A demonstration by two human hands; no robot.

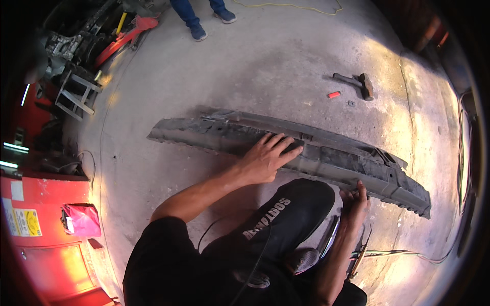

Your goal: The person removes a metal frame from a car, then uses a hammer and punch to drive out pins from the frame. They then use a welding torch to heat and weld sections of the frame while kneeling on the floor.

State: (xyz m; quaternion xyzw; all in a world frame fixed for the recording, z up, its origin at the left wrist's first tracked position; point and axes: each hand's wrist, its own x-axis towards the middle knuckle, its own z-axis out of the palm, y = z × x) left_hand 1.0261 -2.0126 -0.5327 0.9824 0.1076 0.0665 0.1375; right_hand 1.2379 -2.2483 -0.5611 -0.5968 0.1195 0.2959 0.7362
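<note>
A long, dark grey car bumper part [326, 163] lies across the floor in front of my knees, from the middle left to the lower right. It is slightly curved, with ragged ends and a raised rail along its far side. Spread fingers of my left hand [268, 159] rest on its upper face, a little left of the middle. My right hand [354, 199] is at the near edge, further right. One finger of it touches that edge while the others curl; part of its grip is hidden.
Beyond the part lie a hammer [366, 86], a small red piece [334, 95] and a small metal bit [351, 103]. Cables [398, 252] run at lower right. A stool [76, 97], a red cabinet [51, 204] and a pink packet [81, 219] are left. Another person's legs [191, 18] stand far.
</note>
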